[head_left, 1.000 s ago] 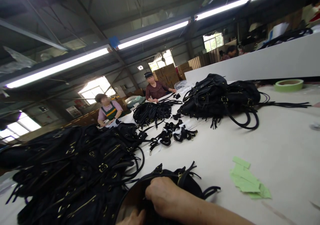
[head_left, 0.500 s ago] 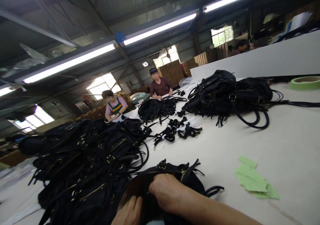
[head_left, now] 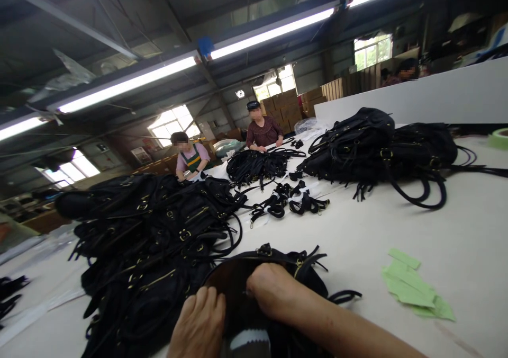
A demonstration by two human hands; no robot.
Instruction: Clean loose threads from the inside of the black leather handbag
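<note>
A black handbag (head_left: 313, 281) with gold buckles stands with its mouth open toward me at the lower middle of the head view. My left hand (head_left: 200, 318) is closed over the near left edge of the opening, fingers curled inward. Inside the mouth, my right hand (head_left: 270, 292) makes a fist against the dark lining. Whatever its fingertips pinch is hidden. Below the fist, a pale strip with a zigzag edge (head_left: 250, 338) shows inside the bag.
Black bags (head_left: 154, 241) are heaped at left, and another bag pile (head_left: 357, 146) lies at right. Bundled straps (head_left: 288, 202) lie between. Green tape pieces (head_left: 418, 286) and a tape roll (head_left: 499, 139) rest at right. Two people (head_left: 264, 127) work across the table.
My left hand has come up and more of it shows on the bag's edge. More of the pale strip is visible. The whole view has shifted slightly left.
</note>
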